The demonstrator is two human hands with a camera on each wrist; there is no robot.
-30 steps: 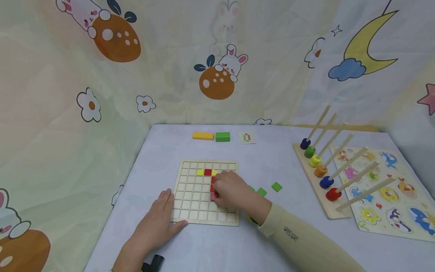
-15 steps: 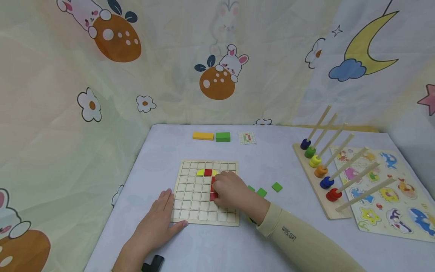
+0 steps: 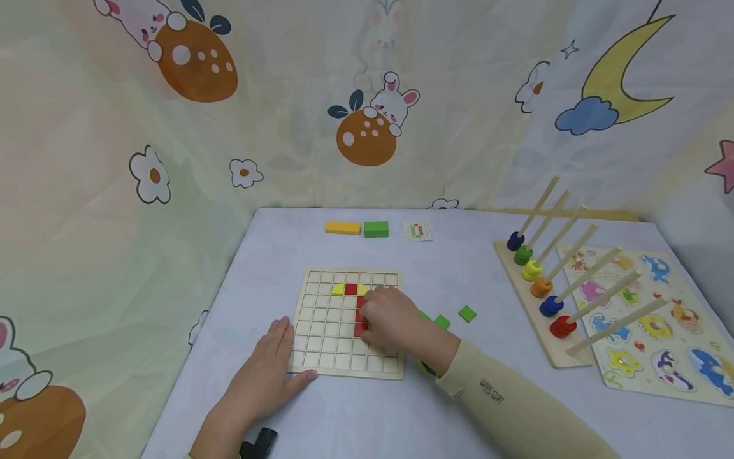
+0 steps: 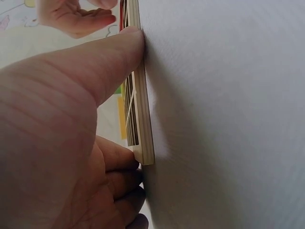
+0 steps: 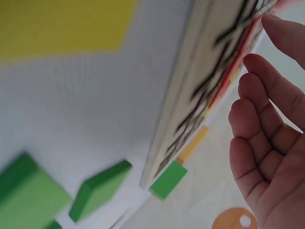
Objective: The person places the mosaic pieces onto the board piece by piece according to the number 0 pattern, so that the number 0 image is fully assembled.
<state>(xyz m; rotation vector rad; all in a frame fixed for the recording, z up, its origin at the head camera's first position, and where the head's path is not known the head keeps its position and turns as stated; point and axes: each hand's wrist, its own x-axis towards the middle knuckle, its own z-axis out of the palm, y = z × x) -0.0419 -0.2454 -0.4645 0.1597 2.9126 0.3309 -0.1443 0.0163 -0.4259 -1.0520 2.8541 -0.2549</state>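
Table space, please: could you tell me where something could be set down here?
Bare cloth lies between the grid board and the yellow block, left of the board, and along the near edge. It is crowded right of the board: green tiles, ring rack, animal puzzle. Both hands occupy the board.

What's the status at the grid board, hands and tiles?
Left hand flat, bracing grid board corner. Right hand fingers on red tiles in the board. Loose green tiles lie clear to the right.
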